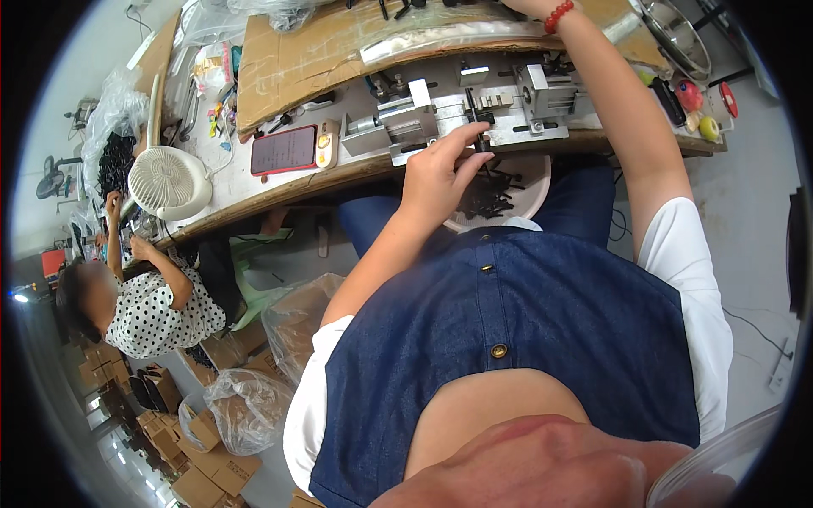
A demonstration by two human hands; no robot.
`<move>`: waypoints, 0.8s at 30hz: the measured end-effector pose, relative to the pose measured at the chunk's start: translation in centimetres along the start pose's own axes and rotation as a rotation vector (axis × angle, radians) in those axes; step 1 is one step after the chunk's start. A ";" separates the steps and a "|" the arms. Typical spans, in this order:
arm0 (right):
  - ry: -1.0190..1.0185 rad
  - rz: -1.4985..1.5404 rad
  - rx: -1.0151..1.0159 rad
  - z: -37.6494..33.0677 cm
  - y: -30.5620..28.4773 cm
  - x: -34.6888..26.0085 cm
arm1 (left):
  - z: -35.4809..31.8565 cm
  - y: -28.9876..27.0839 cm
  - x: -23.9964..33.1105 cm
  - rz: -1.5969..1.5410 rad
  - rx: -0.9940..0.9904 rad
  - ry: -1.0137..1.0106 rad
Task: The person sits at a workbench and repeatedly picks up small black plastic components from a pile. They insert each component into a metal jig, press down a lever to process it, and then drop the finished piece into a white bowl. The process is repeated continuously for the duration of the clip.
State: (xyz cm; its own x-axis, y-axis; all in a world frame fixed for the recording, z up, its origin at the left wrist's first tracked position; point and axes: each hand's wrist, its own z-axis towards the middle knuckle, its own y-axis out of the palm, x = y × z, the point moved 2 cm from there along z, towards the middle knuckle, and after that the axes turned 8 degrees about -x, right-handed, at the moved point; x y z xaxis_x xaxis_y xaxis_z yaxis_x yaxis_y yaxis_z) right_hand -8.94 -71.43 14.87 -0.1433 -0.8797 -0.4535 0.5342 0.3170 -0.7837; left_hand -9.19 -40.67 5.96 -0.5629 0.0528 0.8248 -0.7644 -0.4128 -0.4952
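Observation:
My left hand point(436, 176) is at the bench's front edge, thumb and fingers closed round a small black rod-like part point(483, 144). The part stands at the front of a metal jig point(500, 117) with blocks on both sides. A white tub point(536, 196) of loose black parts is below that hand, near my lap. My right arm stretches across the bench, and my right hand point(535, 7) is cut off by the upper edge. Its fingers are out of sight, near a cardboard sheet point(313, 59) with several black parts at its far side.
A phone point(284, 151) with a red rim lies left of the jig, beside a small cream device point(326, 144). Further left stands a white fan point(168, 182). Another person in a dotted top point(161, 306) works at the left. A metal bowl point(677, 38) stands at the far right.

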 end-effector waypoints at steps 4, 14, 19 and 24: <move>-0.253 -0.126 0.097 -1.1 -0.6 -3.3 | -0.5 0.0 -0.9 0.036 0.043 0.032; 0.114 0.515 -0.009 -1.4 -0.8 -3.2 | 0.4 0.8 -1.0 0.158 0.094 0.117; 0.172 1.398 0.177 -4.4 -1.6 2.0 | 1.8 1.8 -1.8 0.274 0.098 0.116; 0.097 1.327 0.185 -10.2 -2.4 -3.3 | 2.0 2.3 -2.5 0.274 0.140 0.185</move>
State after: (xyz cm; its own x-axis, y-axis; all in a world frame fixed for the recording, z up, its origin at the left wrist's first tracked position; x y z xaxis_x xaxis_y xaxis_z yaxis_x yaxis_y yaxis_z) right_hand -18.19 -65.70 13.89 0.5131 0.0837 -0.8543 0.4173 0.8454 0.3335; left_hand -8.90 -43.53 3.25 -0.7982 0.0812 0.5968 -0.5338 -0.5543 -0.6386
